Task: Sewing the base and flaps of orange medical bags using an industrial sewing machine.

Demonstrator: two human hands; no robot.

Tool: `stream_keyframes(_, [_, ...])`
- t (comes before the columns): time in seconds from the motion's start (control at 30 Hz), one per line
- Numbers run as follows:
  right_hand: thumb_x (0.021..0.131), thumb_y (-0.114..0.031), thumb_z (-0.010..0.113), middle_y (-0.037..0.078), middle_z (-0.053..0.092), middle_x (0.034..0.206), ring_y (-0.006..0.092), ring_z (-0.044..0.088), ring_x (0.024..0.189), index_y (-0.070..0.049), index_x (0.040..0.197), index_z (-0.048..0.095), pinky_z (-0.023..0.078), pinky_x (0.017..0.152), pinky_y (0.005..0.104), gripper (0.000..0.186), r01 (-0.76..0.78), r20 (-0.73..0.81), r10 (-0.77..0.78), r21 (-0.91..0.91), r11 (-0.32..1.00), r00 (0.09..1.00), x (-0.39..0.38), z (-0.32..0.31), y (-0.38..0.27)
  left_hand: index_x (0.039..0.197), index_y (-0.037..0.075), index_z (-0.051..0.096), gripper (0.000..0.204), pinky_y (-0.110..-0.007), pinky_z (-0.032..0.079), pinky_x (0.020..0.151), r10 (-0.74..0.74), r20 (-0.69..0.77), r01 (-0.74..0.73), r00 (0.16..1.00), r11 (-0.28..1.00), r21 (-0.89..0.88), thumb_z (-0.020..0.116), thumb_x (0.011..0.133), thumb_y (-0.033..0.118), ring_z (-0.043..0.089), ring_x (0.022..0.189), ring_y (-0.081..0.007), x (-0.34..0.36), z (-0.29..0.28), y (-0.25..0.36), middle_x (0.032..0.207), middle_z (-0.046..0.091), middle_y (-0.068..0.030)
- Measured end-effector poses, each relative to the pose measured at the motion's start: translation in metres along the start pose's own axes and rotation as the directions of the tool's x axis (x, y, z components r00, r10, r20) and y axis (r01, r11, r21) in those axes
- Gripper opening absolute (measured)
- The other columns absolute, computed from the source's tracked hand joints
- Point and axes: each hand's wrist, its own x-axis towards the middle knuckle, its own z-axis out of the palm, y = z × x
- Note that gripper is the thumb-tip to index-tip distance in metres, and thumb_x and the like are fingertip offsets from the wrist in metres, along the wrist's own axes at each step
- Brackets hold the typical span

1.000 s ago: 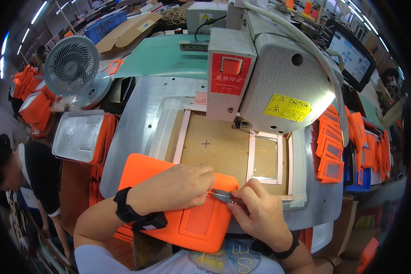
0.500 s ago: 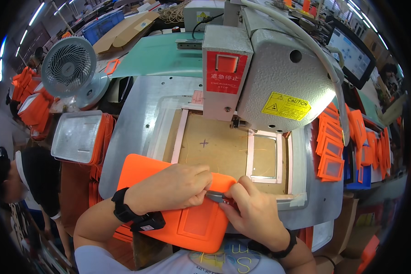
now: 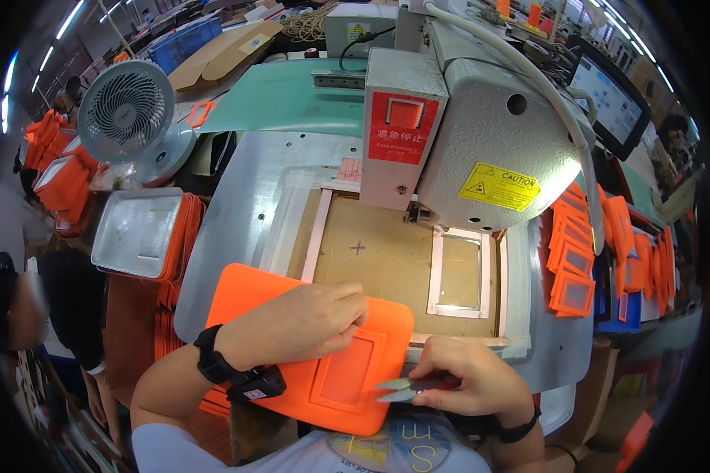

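Under the curled left hand (image 3: 312,319) lies a round-cornered, windowed orange panel (image 3: 347,367); the right hand (image 3: 475,378) grips snips (image 3: 403,385)

The snips (image 3: 412,387) and right hand (image 3: 475,378) now sit lower, away from the left hand (image 3: 304,322), tips over the panel's (image 3: 390,337) right edge toward its lower right corner. The 2 blades now stand spread.

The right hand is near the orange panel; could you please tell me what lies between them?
In the head view, the parted blades of the snips in the right hand span that stretch, overlapping the orange panel; whether they touch it is unclear.
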Motion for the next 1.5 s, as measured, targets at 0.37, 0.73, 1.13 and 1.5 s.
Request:
stream_keyframes(0.37, [0.079,-0.012,0.076,0.009,0.059,0.088,0.0217,0.065,0.073,-0.002,0.101,0.062,0.053,0.062,0.0312,0.028,-0.186,-0.453,0.085,-0.184,0.965,0.888,0.01,0.014,0.0,0.106,0.005,0.066,0.028,-0.035,0.051,0.073,0.026,0.053,-0.036,0.998,0.982,0.186,0.062,0.079,0.002,0.06,0.083,-0.0265,-0.027,-0.006,0.019,0.094,0.057,-0.0092])
stream_keyframes(0.73, [0.078,-0.011,0.076,0.008,0.059,0.088,0.0221,0.068,0.075,-0.004,0.103,0.062,0.055,0.064,0.0322,0.029,-0.206,-0.472,0.071,-0.241,0.948,0.879,0.027,0.021,-0.007,0.119,0.015,0.068,0.044,-0.034,0.045,0.08,0.011,-0.022,0.003,1.0,0.839,0.544,0.07,0.074,0.013,0.055,0.086,-0.0212,-0.042,0.006,0.021,0.106,0.058,-0.0051])
stream_keyframes(1.13, [0.078,-0.007,0.072,0.013,0.057,0.092,0.0275,0.064,0.083,0.0,0.113,0.061,0.052,0.071,0.0352,0.037,-0.229,-0.496,0.16,-0.081,0.97,0.853,0.037,0.028,0.004,0.127,0.0,0.057,0.054,-0.043,0.039,0.098,-0.327,-0.343,0.454,0.88,0.789,0.413,0.071,0.078,0.018,0.051,0.116,-0.0324,-0.074,-0.004,0.039,0.128,0.053,-0.015])
stream_keyframes(1.5, [0.084,-0.008,0.069,0.011,0.06,0.098,0.0163,0.062,0.086,0.004,0.125,0.058,0.05,0.074,0.0248,0.044,-0.226,-0.301,0.171,-0.16,0.961,0.938,0.049,0.022,0.001,0.136,0.0,0.045,0.057,-0.032,0.051,0.088,-0.766,0.032,0.421,0.642,0.317,-0.85,0.071,0.089,0.021,0.063,0.103,-0.0173,-0.184,0.101,0.072,0.116,0.062,-0.0099])
